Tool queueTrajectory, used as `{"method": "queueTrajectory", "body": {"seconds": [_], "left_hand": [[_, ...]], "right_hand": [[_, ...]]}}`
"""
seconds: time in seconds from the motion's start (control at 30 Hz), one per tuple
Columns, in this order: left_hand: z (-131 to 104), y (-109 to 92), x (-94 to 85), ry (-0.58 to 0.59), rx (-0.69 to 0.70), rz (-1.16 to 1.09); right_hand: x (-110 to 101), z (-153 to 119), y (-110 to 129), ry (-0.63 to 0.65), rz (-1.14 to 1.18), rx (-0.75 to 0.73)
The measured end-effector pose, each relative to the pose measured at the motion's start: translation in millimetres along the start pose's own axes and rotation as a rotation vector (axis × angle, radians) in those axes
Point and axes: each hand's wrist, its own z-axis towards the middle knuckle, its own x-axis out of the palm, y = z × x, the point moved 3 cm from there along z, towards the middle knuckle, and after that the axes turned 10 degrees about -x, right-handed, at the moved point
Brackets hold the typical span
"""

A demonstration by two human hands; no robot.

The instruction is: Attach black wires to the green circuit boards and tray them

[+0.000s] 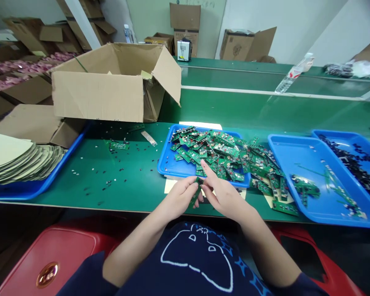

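Head view: blue tray (172,167) heaped with circuit boards (208,148).

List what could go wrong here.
Circuit boards spill past the right side of the blue tray; one near the front edge of the green table could get knocked off. The held board might slip from the left hand. Small loose pieces left of the tray may get lost.

Narrow green circuit board (195,197), aslant in the left hand (179,198)
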Motion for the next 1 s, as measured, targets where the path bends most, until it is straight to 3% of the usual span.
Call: {"method": "queueTrajectory", "body": {"seconds": [0.23,0.47,0.67,0.87,1.0], "left_hand": [[2,1,1.6,-0.014,0.057,0.044],[0,2,-0.5,-0.102,0.082,0.112],[-1,1,-6.5,-0.095,0.069,0.119],[-2,2,-8.2,0.119,0.024,0.336],[-4,-5,-15.1,0.03,0.164,0.471]], "right_hand": [[0,2,1,0.003,0.037,0.044],[-6,-6,-10,-0.166,0.113,0.253],[-13,-7,-13,-0.242,0.079,0.078],[-16,-5,-7,-0.238,-0.196,-0.203],[-14,-8,-4,-0.347,-0.213,-0.238]]}}
